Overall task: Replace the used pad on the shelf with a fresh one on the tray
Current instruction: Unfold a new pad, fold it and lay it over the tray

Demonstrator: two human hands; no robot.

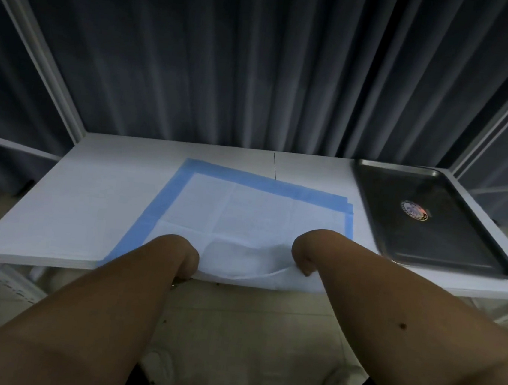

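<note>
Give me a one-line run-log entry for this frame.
stage: handling pad | left hand: grips pad near edge | right hand: grips near edge, lifted | tray: no pad on it, right end of shelf

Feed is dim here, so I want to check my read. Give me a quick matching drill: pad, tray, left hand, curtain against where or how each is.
Things:
1. pad
2. tray
3. left hand
4. curtain

States:
A. hangs behind the shelf
B. dark metal, on the shelf's right end, nothing in it but a round sticker
C. spread on the shelf, blue border
D. at the pad's near edge, fingers hidden from view

Pairs: 1-C, 2-B, 3-D, 4-A
</note>
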